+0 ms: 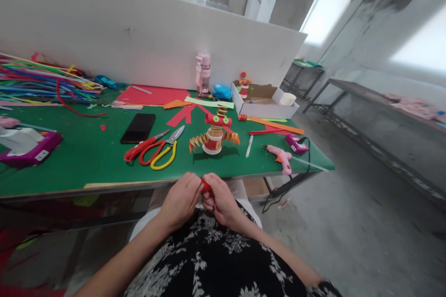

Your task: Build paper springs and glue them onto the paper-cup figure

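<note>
Over my lap, just off the table's front edge, my left hand (184,195) and my right hand (220,198) meet with fingers closed around a small red piece (206,185). It looks like rolled or folded paper, mostly hidden by the fingers. Straight ahead on the green table stands a paper-cup figure (213,140) with folded orange arms, a springy neck and a red tube head with green eyes. Left of it lie scissors with red and yellow handles (163,148) and a red-handled cutter (142,148). To its right is a white pen (249,145).
A pink glue gun (281,157) with its cord lies at the right. A black phone (138,128), red paper sheets (156,95) and a heap of coloured pipe cleaners (42,81) are at the left. Behind stand a pink bottle (203,74) and a white box (265,110) holding another figure.
</note>
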